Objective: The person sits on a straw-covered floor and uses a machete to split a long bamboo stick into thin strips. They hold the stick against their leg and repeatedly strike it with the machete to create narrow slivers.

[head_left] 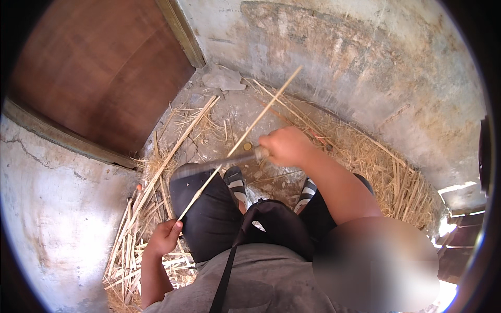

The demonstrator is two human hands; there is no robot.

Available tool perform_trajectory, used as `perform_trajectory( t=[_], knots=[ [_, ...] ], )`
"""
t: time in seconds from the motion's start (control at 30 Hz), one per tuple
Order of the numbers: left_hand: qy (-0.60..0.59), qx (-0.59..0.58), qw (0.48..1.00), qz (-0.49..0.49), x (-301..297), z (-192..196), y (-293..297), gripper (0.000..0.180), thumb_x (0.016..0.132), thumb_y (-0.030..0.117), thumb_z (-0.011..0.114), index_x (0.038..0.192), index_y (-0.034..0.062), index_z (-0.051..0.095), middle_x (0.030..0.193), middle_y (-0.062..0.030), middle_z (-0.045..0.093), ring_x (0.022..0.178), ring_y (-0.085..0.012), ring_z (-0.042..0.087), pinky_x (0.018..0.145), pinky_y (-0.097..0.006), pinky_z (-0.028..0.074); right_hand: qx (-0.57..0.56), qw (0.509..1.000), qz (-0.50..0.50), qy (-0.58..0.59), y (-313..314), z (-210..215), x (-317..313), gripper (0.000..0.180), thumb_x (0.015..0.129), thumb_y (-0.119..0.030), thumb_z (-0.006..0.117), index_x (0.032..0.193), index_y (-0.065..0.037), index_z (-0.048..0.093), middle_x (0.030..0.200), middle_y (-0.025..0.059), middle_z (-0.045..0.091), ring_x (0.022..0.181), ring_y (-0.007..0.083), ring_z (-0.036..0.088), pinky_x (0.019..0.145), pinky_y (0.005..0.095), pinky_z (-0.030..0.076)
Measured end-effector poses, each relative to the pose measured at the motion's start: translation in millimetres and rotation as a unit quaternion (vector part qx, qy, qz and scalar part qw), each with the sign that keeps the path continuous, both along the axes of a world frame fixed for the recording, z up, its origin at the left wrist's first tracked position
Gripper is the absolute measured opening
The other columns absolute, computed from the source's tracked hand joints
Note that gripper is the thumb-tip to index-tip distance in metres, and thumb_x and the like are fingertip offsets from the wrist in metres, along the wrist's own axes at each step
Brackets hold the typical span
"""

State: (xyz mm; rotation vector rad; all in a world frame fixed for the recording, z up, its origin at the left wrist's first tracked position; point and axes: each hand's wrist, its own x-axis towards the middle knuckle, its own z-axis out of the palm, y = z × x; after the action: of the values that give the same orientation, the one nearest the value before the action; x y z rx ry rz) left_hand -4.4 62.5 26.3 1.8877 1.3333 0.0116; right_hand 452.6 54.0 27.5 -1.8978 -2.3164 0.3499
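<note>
My left hand (164, 238) is closed on the lower end of a long, thin bamboo strip (264, 112). The strip slants up and away to the right, with a knot partway along it. In my right hand (288, 146) is the handle of a knife, its wide dark blade (201, 167) pointing left over my knee. Blade and strip cross just above the knee; some blur on the blade hides whether its edge bites into the strip.
Split bamboo strips (127, 237) lie piled at my left. Shavings and more strips (383, 180) line the curved wall (365, 57) on the right. A brown door panel (99, 73) stands at far left. My sandalled feet (236, 182) rest on the floor between.
</note>
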Motion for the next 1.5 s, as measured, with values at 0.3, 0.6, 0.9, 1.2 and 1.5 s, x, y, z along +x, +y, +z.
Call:
perform_trajectory(
  t=[0.3,0.6,0.9,1.2,1.5],
  knots=[
    [0.008,0.048,0.999,-0.025,3.9,-5.8,4.5,0.056,0.106,0.049,0.052,0.079,-0.0003,0.059,0.062,-0.0138,0.057,0.06,-0.0246,0.054,0.06,-0.04,0.046,0.023,0.915,-0.357,0.184,5.2,-26.1,89.5,0.023,0.083,-0.011,0.063,0.104,-0.013,0.073,0.1,0.018,0.075,0.09,0.0328,0.072,0.082,0.0464,0.057],
    [-0.01,-0.07,0.997,0.032,-16.0,-17.4,10.0,0.057,0.107,0.05,0.05,0.078,0.0007,0.058,0.064,-0.0031,0.053,0.063,-0.0153,0.048,0.06,-0.036,0.043,-0.04,0.999,-0.007,0.029,1.1,8.7,3.1,0.034,0.082,-0.02,0.07,0.116,-0.014,0.072,0.1,0.0194,0.074,0.089,0.0383,0.072,0.079,0.0467,0.057],
    [0.018,-0.038,0.999,0.02,-4.2,-14.0,10.0,0.059,0.107,0.051,0.048,0.082,-0.0016,0.06,0.066,-0.0076,0.055,0.067,-0.0173,0.05,0.064,-0.038,0.045,0.027,0.949,-0.285,0.136,7.6,-34.3,71.9,0.03,0.085,-0.019,0.065,0.112,-0.009,0.071,0.1,0.0211,0.073,0.092,0.0386,0.071,0.086,0.0495,0.057],
    [0.006,-0.005,1.0,-0.005,-8.8,-14.0,8.8,0.057,0.106,0.048,0.052,0.081,-0.0017,0.06,0.065,-0.0098,0.056,0.064,-0.0182,0.049,0.062,-0.038,0.045,0.028,0.981,-0.121,0.152,3.1,-26.5,39.4,0.033,0.083,-0.019,0.067,0.115,-0.011,0.07,0.1,0.0214,0.073,0.091,0.0392,0.072,0.084,0.0496,0.057],
    [0.029,-0.049,0.998,0.016,2.6,-2.3,12.2,0.06,0.106,0.052,0.05,0.082,-0.0021,0.061,0.066,-0.0081,0.055,0.067,-0.0179,0.049,0.066,-0.038,0.045,0.019,0.972,-0.183,0.146,1.8,-30.8,56.1,0.032,0.086,-0.017,0.065,0.116,-0.007,0.07,0.103,0.0221,0.073,0.097,0.0393,0.071,0.086,0.0489,0.056]
  ],
)
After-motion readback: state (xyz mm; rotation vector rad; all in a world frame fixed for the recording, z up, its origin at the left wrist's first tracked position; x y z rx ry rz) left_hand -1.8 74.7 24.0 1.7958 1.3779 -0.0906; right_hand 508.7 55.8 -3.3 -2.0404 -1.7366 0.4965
